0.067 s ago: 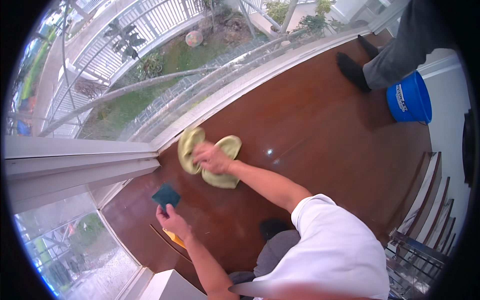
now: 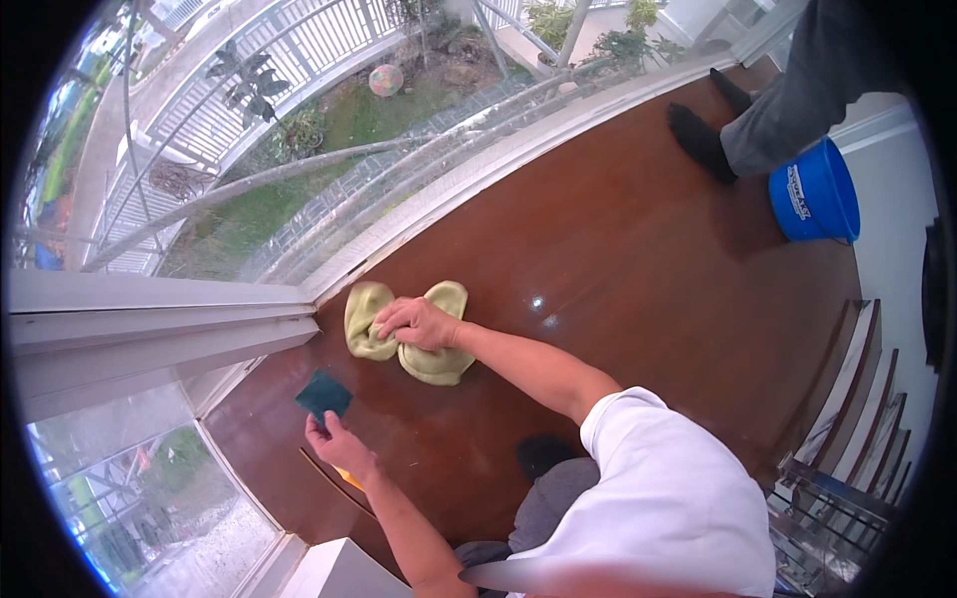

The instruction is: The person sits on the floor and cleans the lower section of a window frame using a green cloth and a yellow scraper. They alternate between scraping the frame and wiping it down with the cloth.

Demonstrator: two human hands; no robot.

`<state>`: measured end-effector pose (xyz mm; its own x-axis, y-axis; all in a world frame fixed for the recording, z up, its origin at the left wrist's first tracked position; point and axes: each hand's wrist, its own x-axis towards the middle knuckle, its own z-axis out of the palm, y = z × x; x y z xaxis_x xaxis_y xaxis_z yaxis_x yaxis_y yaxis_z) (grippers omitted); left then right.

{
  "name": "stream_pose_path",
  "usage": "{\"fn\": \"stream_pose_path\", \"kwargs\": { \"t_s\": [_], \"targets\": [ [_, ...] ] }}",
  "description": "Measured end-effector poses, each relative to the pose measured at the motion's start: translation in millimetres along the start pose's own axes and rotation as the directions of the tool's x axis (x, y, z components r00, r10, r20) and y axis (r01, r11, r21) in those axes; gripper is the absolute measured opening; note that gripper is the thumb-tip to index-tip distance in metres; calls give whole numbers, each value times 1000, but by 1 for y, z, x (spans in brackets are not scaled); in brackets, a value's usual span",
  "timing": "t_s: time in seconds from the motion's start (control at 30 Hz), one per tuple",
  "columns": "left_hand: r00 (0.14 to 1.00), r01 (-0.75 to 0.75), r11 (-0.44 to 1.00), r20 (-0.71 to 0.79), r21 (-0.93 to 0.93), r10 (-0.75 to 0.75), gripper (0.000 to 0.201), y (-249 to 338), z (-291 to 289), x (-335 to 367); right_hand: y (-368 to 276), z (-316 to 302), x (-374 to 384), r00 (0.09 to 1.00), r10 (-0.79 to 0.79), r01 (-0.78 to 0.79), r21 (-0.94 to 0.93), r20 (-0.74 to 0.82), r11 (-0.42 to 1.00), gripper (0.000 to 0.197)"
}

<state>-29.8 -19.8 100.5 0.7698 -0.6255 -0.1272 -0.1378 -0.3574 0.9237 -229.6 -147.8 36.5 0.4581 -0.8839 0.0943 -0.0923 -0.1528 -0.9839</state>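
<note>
On glossy brown floor [image 2: 618, 299], a yellow-green cloth [image 2: 429, 365] is gripped by the right hand [image 2: 419, 324]; apart to the cloth's left, a dark green pad [image 2: 324, 394] is pinched near one edge by the left hand [image 2: 340, 447].

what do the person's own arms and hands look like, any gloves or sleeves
Both the left hand and the right hand are bare, with no glove or watch visible. The forearms are uncovered too. A plain white short sleeve covers the right upper arm; the left sleeve is out of sight.
</note>
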Motion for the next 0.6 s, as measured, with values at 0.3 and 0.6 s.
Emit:
{"fn": "stream_pose_path", "kwargs": {
  "t_s": [0.3, 0.6],
  "targets": [
    [993, 85, 990, -76, -115, -94, 25, -24, -27, 9, -43, -281, -202, 646, 201, 15, 276, -737, 961, 53],
    [988, 51, 966, -126, -253, -85, 25, -16, -32, 2, 72, -316, -189, 371, -16, -928, -371, -928, -28, 56]
  ]
}}
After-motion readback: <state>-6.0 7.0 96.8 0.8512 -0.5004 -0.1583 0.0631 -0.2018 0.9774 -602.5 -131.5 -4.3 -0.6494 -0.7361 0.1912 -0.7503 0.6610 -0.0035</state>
